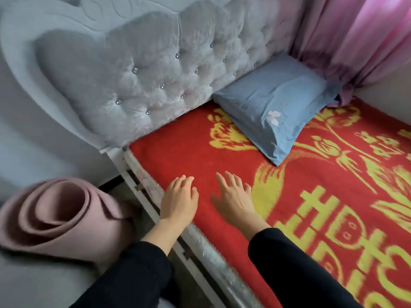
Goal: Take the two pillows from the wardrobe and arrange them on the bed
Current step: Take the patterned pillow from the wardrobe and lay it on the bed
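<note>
One light blue pillow (274, 107) lies on the bed (189, 138), at the far right of the head end, leaning against the tufted grey headboard. The bed is covered by a red blanket with a yellow pattern. My left hand (179, 200) is held flat, palm down, over the blanket near the bed's left edge, fingers apart and holding nothing. My right hand (233, 196) is beside it, also palm down with spread fingers and nothing in it. Both arms wear black sleeves. I see only this one pillow; the wardrobe is out of view.
A grey tufted headboard (142, 70) with small studs runs along the head of the bed. Pink curtains (355, 41) hang at the far right corner. A rolled pink mat (57, 216) stands on the floor left of the bed, beside its silver side rail (213, 258).
</note>
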A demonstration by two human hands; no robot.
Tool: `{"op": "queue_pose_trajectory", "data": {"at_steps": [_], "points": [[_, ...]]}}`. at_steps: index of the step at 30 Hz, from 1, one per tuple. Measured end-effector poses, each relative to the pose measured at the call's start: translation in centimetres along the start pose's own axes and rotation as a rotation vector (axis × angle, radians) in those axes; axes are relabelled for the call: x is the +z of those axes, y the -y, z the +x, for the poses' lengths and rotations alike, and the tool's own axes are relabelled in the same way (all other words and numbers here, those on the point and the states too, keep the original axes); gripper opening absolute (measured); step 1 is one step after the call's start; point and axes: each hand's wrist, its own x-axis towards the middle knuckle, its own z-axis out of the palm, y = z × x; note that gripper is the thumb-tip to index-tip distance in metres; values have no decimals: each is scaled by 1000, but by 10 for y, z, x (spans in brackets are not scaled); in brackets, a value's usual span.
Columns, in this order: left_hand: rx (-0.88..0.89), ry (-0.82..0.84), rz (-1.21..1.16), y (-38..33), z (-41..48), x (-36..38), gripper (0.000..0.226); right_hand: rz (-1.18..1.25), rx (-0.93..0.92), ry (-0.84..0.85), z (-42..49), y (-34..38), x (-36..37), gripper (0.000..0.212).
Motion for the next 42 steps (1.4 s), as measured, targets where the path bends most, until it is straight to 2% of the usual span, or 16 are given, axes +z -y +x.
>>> {"op": "queue_pose_trajectory", "data": {"at_steps": [4, 11, 17, 24, 28, 33, 36, 42], "points": [[-67, -78, -62, 31, -108, -33, 41, -88, -124, 97, -82, 53, 11, 61], [-228, -93, -9, 116, -276, -73, 38, -181, -287, 202, -211, 149, 50, 60], [-346, -163, -52, 222, -411, -114, 38, -227, -399, 195, -317, 252, 103, 45], [-525, -204, -67, 344, -540, -163, 38, -202, -543, 250, -395, 388, 171, 51], [-613, -227, -40, 403, -569, -180, 35, -195, -622, 289, -403, 449, 211, 54], [-674, -294, -60, 490, -562, -172, 34, -181, -667, 339, -380, 504, 282, 53], [-701, -333, -41, 561, -537, -146, 31, -197, -705, 340, -342, 527, 352, 53], [-724, -357, 41, 723, -494, -54, 31, -193, -662, 335, -264, 550, 522, 57]]}}
